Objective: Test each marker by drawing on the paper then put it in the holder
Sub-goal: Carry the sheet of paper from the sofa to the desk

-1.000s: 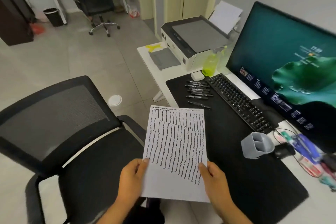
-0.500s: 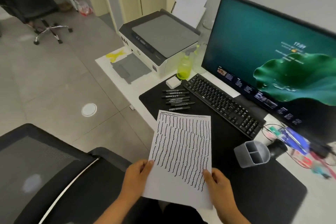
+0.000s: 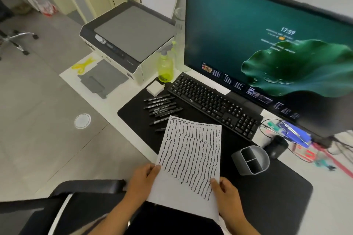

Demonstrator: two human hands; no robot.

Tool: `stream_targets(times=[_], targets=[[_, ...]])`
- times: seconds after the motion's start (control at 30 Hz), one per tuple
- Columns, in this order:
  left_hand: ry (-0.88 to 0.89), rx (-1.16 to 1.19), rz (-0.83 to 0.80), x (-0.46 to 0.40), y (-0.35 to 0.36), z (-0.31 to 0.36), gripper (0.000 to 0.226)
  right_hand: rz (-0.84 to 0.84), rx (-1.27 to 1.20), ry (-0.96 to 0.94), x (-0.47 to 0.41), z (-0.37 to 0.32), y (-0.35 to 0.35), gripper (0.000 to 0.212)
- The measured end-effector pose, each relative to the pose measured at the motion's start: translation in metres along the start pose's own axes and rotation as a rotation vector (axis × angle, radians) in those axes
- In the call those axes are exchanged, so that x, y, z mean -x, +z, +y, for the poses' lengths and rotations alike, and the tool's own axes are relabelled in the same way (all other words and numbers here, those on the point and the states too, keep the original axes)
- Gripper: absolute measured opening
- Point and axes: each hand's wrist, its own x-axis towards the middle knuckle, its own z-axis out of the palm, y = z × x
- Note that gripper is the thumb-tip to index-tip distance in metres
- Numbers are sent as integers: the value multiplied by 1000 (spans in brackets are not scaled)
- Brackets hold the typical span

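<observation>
Both hands grip the white sheet of paper covered in black wavy lines (image 3: 189,156) by its lower corners, left hand (image 3: 142,181) and right hand (image 3: 228,194) well apart, the sheet held above the table's near edge. The black markers (image 3: 162,107) lie in a row near the table's left edge, the grey two-compartment holder (image 3: 252,158) empty. I judge this the setup step: next, lay the paper flat, then fetch a marker

"17:59" on the monitor (image 3: 248,30)
</observation>
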Motion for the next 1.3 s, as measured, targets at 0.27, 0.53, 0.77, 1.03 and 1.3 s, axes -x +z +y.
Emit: stream_targets(times=[0.27, 0.53, 0.77, 1.03, 1.3], targets=[[28, -180, -168, -50, 4, 10, 31, 88, -51, 39, -12, 8, 4, 14], [106, -568, -433, -120, 9, 21, 25, 265, 14, 86, -37, 17, 27, 12], [334, -1014, -563, -156, 7, 28, 36, 342, 293, 143, -44, 24, 46, 8], [996, -845, -452, -170, 19, 37, 44, 635, 777, -66, -45, 29, 60, 63], [1180, -959, -555, -194, 40, 14, 46, 478, 979, -484, -76, 65, 51, 59]])
